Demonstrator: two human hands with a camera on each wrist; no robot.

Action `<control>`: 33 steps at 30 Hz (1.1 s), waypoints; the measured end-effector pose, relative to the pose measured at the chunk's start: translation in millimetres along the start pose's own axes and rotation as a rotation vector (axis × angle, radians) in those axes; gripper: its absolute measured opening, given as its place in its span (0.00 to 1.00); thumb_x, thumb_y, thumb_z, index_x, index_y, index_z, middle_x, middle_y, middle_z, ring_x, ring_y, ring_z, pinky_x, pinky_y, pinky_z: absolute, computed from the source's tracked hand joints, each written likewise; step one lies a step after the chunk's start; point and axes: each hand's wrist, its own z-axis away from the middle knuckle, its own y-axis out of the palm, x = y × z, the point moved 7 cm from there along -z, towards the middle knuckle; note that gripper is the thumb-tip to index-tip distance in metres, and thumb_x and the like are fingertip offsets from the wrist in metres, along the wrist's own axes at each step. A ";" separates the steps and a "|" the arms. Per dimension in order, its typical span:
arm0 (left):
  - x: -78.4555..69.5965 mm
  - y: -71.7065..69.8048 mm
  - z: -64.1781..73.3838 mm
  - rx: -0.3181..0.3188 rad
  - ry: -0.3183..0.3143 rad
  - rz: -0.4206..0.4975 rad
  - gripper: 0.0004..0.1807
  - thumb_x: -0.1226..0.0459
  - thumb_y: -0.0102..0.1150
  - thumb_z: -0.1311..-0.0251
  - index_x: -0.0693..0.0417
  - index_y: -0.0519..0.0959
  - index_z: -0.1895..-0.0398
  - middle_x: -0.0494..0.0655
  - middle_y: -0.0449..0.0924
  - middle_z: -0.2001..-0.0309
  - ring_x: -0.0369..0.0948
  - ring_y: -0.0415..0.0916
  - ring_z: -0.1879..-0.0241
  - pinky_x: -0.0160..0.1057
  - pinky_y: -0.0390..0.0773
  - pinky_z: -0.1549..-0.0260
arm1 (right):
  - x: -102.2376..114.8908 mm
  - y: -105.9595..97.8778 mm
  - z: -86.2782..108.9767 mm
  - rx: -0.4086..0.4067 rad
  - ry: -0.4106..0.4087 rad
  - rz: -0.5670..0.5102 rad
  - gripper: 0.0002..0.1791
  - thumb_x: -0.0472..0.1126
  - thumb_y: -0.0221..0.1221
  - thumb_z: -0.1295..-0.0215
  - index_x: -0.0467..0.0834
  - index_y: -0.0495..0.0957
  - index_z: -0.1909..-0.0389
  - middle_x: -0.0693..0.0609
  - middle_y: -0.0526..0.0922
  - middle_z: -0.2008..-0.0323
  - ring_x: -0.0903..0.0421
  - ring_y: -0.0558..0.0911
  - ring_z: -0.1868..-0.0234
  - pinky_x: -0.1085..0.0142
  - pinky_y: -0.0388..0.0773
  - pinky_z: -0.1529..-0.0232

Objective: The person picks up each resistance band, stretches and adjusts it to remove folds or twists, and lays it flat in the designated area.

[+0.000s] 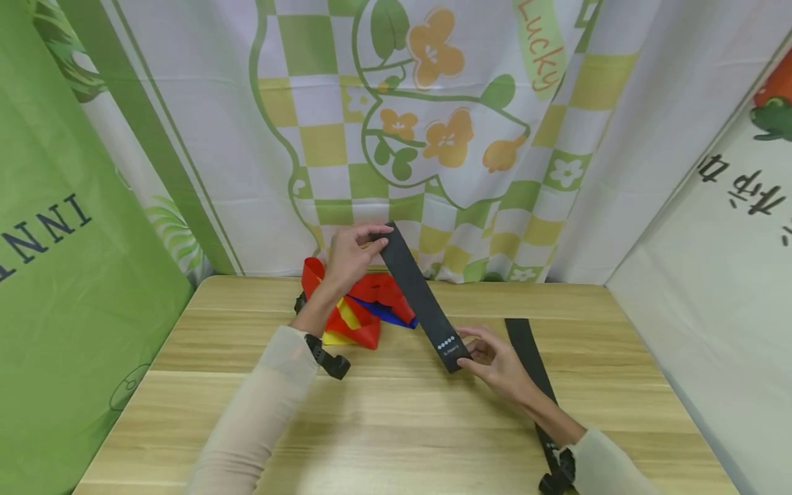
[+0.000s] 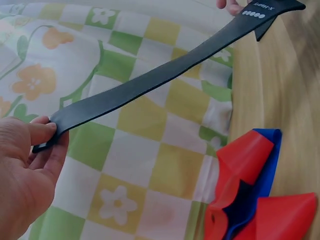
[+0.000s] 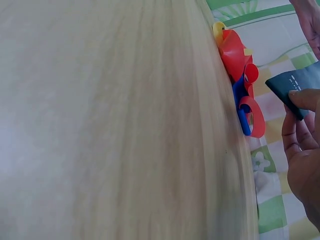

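Note:
Between my two hands a black resistance band [image 1: 421, 295] hangs stretched out flat, slanting down to the right in the head view. My left hand [image 1: 350, 256] pinches its upper end between thumb and fingers. At the lower end, beside the white dots and "X-Heavy" print, my right hand [image 1: 495, 363] pinches the edge. The left wrist view shows the band [image 2: 150, 82] running from the left hand [image 2: 30, 170] up to the right. Behind the left forearm lies a loose heap of red, blue and yellow resistance bands [image 1: 365, 330].
A second black band [image 1: 529, 350] lies along the right of the wooden table [image 1: 396, 426], partly under the right forearm. Patterned curtains [image 1: 445, 137] hang at the table's back edge, with a green cloth [image 1: 74, 309] at left and a white one [image 1: 711, 275] at right.

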 end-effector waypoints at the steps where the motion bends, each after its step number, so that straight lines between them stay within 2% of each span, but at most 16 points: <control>1: 1.9 1.8 0.1 -0.004 -0.006 0.010 0.13 0.71 0.67 0.31 0.56 0.89 0.46 0.52 0.85 0.40 0.46 0.86 0.44 0.41 0.86 0.45 | -0.4 -1.1 1.2 0.006 -0.002 0.015 0.33 0.20 0.72 0.43 0.37 0.79 0.35 0.38 0.80 0.46 0.53 0.85 0.61 0.71 0.86 0.58; 3: 5.7 5.9 0.3 -0.013 -0.014 0.014 0.12 0.70 0.68 0.31 0.56 0.90 0.47 0.53 0.86 0.42 0.46 0.87 0.45 0.40 0.86 0.47 | -1.6 -3.1 3.8 0.019 0.009 0.034 0.31 0.22 0.72 0.43 0.38 0.81 0.37 0.39 0.81 0.46 0.55 0.84 0.61 0.71 0.85 0.59; 8: 11.8 19.7 0.9 -0.012 -0.008 -0.008 0.11 0.68 0.69 0.31 0.57 0.90 0.48 0.54 0.88 0.46 0.47 0.88 0.47 0.42 0.87 0.47 | -6.1 -7.6 12.8 0.066 0.095 0.039 0.23 0.27 0.73 0.40 0.40 0.85 0.43 0.43 0.85 0.49 0.60 0.83 0.59 0.72 0.85 0.58; 13: 17.4 37.3 1.4 0.031 -0.008 0.009 0.12 0.71 0.67 0.31 0.60 0.89 0.47 0.56 0.86 0.45 0.50 0.87 0.45 0.45 0.84 0.42 | -7.4 -11.7 23.7 0.113 0.128 0.025 0.21 0.31 0.73 0.37 0.39 0.85 0.43 0.42 0.86 0.49 0.59 0.82 0.58 0.71 0.85 0.56; 16: 20.2 47.9 2.5 0.064 0.006 -0.016 0.14 0.73 0.66 0.31 0.60 0.88 0.44 0.56 0.84 0.42 0.52 0.85 0.43 0.45 0.84 0.40 | -8.2 -15.3 30.8 0.131 0.144 0.015 0.21 0.31 0.72 0.37 0.38 0.85 0.42 0.41 0.85 0.49 0.59 0.82 0.58 0.70 0.86 0.55; 20: 25.1 60.8 5.1 0.092 -0.002 -0.071 0.18 0.74 0.67 0.32 0.55 0.87 0.41 0.53 0.83 0.37 0.52 0.85 0.43 0.43 0.86 0.48 | -8.4 -21.4 40.3 0.136 0.167 0.025 0.22 0.31 0.72 0.36 0.36 0.85 0.41 0.39 0.85 0.48 0.61 0.83 0.58 0.69 0.87 0.55; 23: 30.9 71.4 7.0 0.115 -0.035 -0.062 0.19 0.74 0.67 0.32 0.53 0.88 0.41 0.53 0.82 0.35 0.51 0.85 0.44 0.40 0.87 0.53 | -7.8 -25.6 47.7 0.142 0.193 0.024 0.20 0.31 0.71 0.35 0.34 0.85 0.42 0.37 0.85 0.48 0.62 0.84 0.57 0.69 0.87 0.56; 30: 42.6 97.8 14.6 0.139 -0.061 -0.035 0.17 0.74 0.68 0.33 0.55 0.88 0.43 0.54 0.85 0.40 0.49 0.86 0.46 0.37 0.87 0.52 | -3.3 -31.2 66.1 0.176 0.222 0.013 0.17 0.32 0.69 0.32 0.33 0.85 0.44 0.35 0.85 0.49 0.63 0.84 0.57 0.69 0.87 0.57; 33: 47.3 109.7 18.0 0.143 -0.071 -0.020 0.15 0.72 0.68 0.32 0.56 0.89 0.44 0.54 0.87 0.42 0.48 0.87 0.47 0.34 0.86 0.57 | -1.2 -34.3 74.3 0.181 0.237 0.007 0.16 0.32 0.69 0.32 0.33 0.85 0.45 0.36 0.86 0.51 0.63 0.84 0.59 0.68 0.87 0.60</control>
